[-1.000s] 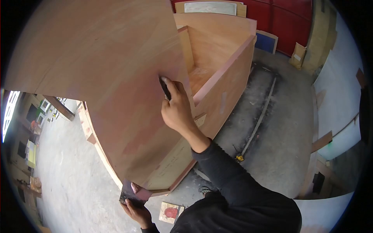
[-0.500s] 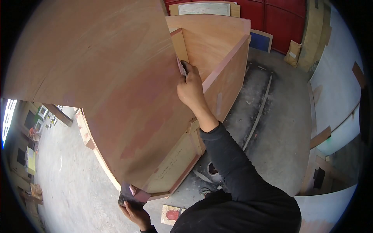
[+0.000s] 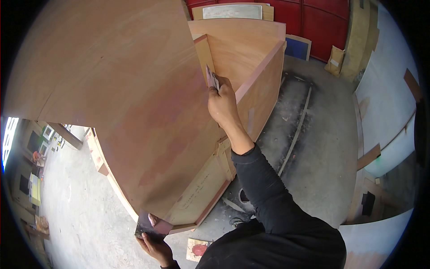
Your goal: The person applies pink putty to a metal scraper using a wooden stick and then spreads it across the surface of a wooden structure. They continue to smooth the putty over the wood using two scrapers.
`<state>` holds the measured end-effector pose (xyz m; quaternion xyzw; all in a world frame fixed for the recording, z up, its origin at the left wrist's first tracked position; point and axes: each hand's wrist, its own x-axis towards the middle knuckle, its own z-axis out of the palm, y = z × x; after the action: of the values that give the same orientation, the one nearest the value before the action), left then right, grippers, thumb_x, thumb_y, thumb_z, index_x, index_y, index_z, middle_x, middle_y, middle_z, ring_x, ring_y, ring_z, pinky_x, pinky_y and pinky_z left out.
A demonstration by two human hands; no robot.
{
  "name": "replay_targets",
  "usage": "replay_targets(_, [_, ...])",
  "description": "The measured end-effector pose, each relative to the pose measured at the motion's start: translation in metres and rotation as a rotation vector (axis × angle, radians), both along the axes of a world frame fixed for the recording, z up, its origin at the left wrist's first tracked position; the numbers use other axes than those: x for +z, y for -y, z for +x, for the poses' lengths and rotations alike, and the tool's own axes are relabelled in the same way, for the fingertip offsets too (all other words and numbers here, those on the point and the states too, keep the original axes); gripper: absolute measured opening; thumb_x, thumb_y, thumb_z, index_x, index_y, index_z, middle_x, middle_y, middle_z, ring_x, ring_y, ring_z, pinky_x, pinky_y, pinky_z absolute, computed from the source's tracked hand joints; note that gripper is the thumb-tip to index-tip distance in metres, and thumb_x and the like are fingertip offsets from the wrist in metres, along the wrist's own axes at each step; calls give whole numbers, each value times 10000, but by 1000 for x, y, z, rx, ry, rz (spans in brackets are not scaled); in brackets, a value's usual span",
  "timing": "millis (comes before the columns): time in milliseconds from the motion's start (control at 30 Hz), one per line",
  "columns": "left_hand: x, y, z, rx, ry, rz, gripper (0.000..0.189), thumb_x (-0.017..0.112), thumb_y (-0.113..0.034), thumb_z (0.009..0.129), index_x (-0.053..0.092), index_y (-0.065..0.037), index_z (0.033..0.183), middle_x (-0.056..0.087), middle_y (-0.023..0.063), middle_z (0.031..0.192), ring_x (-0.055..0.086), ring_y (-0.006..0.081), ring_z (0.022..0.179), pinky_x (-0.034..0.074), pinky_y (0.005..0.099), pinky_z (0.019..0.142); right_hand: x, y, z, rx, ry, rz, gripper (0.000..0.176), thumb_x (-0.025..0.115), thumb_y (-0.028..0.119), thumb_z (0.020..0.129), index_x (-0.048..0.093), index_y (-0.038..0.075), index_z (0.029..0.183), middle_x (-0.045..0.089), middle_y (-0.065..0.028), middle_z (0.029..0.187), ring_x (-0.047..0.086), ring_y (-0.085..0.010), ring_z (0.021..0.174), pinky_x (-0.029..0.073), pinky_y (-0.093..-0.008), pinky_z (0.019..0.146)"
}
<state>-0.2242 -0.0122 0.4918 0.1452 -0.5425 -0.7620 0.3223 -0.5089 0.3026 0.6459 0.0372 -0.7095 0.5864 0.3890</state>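
Near the edge of a large wooden panel (image 3: 148, 98), my right hand (image 3: 222, 102) grips a thin putty knife (image 3: 210, 77) with pinkish smears on its blade. The blade points up and stands beside the panel's edge. Pinkish patches mark the panel's face. At the bottom, my left hand (image 3: 154, 249) holds a dark board (image 3: 152, 227) from beneath. A lump of pink putty (image 3: 153, 219) lies on the board, close to the panel's lower corner.
An open wooden box frame (image 3: 264, 85) extends behind the panel. A square board with a red patch (image 3: 198, 249) lies on the floor below. A round can (image 3: 243, 196) stands near my right sleeve. Pale panels (image 3: 387, 103) lean at the right, and red doors (image 3: 324, 27) stand behind.
My right hand has moved slightly down and right, and the putty knife now shows clear of the panel's edge. My left hand and the dark board have hardly moved.
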Motion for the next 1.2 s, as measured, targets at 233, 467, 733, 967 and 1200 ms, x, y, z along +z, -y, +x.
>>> replay_targets(233, [-6,7,2,19,-7,-8,417,506,-292,1020,442,-22,1330,524,159,1275,530,272,1170,432,407,998,13,15,-14,1,19,14,428,455,-1,881,560,-50,1293,562,-264,1171,554,-418,1116,441,-452,982])
replay_targets(467, [-2,1,1,-15,-23,-15,408,506,-314,1019,468,-25,1304,534,155,1259,526,252,1170,415,380,1009,1,81,33,-15,-39,204,377,516,13,879,556,-88,1241,542,-257,1224,524,-416,1152,429,-458,989])
replay_targets(733, [-4,8,-2,-61,-81,-4,400,518,-279,1023,448,-33,1330,540,137,1251,540,247,1146,441,388,982,-4,50,32,-39,-438,258,600,548,-127,769,491,3,1352,472,-198,1314,485,-407,1202,428,-449,1017])
replay_targets(967, [6,-2,-2,-22,-40,30,368,504,-263,1026,455,-21,1298,542,143,1225,536,247,1121,433,387,982,-36,88,26,-25,-177,324,617,598,-105,737,489,-1,1335,450,-216,1346,421,-433,1255,403,-472,1039])
replay_targets(1200, [-3,10,4,-42,-21,-59,356,485,-310,1030,467,-36,1255,544,127,1195,548,234,1102,462,368,939,-25,9,-13,131,139,-246,395,524,46,899,556,-28,1286,575,-241,1259,557,-392,1184,435,-410,995])
